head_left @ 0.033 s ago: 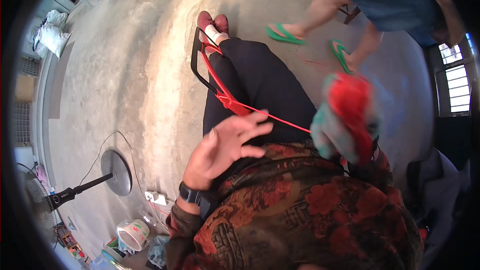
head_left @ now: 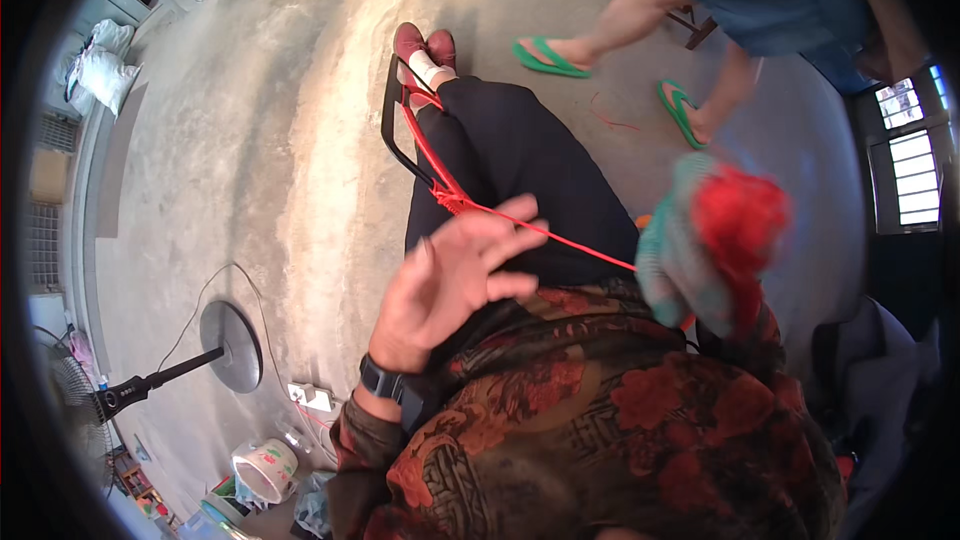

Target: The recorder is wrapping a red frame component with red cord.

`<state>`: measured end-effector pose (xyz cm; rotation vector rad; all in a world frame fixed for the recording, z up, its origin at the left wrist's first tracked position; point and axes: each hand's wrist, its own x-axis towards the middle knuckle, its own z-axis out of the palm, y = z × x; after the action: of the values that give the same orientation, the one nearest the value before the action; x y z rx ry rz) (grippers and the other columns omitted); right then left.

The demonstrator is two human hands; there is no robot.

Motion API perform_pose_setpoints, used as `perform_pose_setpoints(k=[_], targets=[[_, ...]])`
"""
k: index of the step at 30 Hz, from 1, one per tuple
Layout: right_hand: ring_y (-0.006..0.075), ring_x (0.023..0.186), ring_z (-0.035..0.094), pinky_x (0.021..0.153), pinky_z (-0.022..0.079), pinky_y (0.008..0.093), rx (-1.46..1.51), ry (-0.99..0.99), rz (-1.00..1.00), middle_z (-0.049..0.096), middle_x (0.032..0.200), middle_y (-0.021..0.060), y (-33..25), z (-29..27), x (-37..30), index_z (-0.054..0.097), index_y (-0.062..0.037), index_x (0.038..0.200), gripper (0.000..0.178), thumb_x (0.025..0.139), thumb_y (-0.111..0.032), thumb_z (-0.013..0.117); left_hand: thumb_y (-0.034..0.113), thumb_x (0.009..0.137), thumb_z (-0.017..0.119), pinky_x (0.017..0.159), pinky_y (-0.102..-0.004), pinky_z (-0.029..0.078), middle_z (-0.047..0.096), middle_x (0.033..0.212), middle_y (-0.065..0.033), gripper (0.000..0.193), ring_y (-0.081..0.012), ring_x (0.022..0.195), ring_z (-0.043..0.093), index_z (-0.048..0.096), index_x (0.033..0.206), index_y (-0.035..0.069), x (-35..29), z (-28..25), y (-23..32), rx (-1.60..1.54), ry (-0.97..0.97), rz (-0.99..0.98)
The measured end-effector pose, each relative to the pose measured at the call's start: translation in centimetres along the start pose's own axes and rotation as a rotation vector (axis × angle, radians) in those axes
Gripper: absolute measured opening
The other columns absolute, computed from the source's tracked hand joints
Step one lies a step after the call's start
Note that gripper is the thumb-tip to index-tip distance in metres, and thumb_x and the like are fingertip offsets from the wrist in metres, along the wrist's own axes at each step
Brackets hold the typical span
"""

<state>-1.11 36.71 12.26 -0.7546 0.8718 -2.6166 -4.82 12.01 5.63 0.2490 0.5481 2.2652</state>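
A black metal frame [head_left: 392, 120] lies along my dark trouser legs, its upper end by my red shoes. Red cord [head_left: 432, 152] wraps its right side and gathers in knots [head_left: 452, 200] at the near end. From there a taut red strand [head_left: 560, 237] runs right towards my right hand. My right hand [head_left: 672, 255], in a grey-green glove and blurred, is closed around a bundle of red cord [head_left: 738, 220]. My bare left hand [head_left: 450, 280], with a dark watch at the wrist, is open beside the knots, palm up and fingers spread. It holds nothing I can see.
Another person in blue shorts [head_left: 765, 0] and green flip-flops [head_left: 552, 58] stands ahead right. A floor fan [head_left: 232, 348] and white bucket [head_left: 265, 470] are at the left, near a power strip [head_left: 310, 397]. White sacks [head_left: 103, 80] lie far left. Loose red cord [head_left: 612, 120] is on the floor.
My gloved right hand and the red bundle have shifted to the right. My left hand has moved slightly. The other person's left-hand flip-flop in the picture has moved left.
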Motion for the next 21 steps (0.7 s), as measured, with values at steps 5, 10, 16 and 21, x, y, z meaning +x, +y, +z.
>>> perform_pose_setpoints(k=[5, 10, 16, 21], targets=[[0.0189, 0.058, 0.058, 0.07, 0.052, 0.034, -0.127, 0.377, -0.048, 0.064, 0.082, 0.0116, 0.0, -1.1, 0.6, 0.05, 0.003, 0.118, 0.041, 0.098, -0.031, 0.04, 0.038, 0.093, 0.054, 0.081, -0.0344, 0.05, 0.056, 0.117, -0.0157, 0.036, -0.0267, 0.107, 0.053, 0.056, 0.102, 0.003, 0.9, -1.5, 4.7, -0.27, 0.096, 0.249], [0.0173, 0.064, 0.061, 0.058, 0.054, 0.03, -0.051, 0.719, 0.62, 0.06, 0.078, 0.0084, 6.0, -8.7, 4.0, 0.055, -0.0009, 0.106, 0.038, 0.092, -0.036, 0.056, 0.035, 0.093, 0.052, 0.062, -0.0248, 0.043, 0.057, 0.087, -0.0046, 0.034, -0.0138, 0.072, 0.049, 0.056, 0.109, 0.005, -3.3, -2.4, 3.3, -0.043, 0.389, 0.223], [0.0321, 0.074, 0.065, 0.069, 0.052, 0.0397, -1.457, 0.233, 0.416, 0.065, 0.081, 0.0172, 12.2, -7.4, 5.7, 0.06, -0.0014, 0.099, 0.042, 0.076, -0.034, 0.073, 0.03, 0.093, 0.052, 0.054, -0.026, 0.039, 0.055, 0.076, -0.0023, 0.038, -0.0131, 0.062, 0.045, 0.054, 0.12, 0.003, -7.6, -5.1, 0.4, 0.057, 0.546, 0.184], [0.0377, 0.081, 0.064, 0.073, 0.052, 0.0428, -1.478, 0.247, 0.558, 0.065, 0.087, 0.0202, 13.3, -7.7, 6.3, 0.062, -0.0035, 0.098, 0.042, 0.078, -0.04, 0.07, 0.028, 0.093, 0.056, 0.045, -0.0223, 0.035, 0.048, 0.068, -0.0006, 0.035, -0.0097, 0.055, 0.041, 0.055, 0.116, 0.001, -8.8, -5.0, 0.0, 0.265, 0.581, 0.172]])
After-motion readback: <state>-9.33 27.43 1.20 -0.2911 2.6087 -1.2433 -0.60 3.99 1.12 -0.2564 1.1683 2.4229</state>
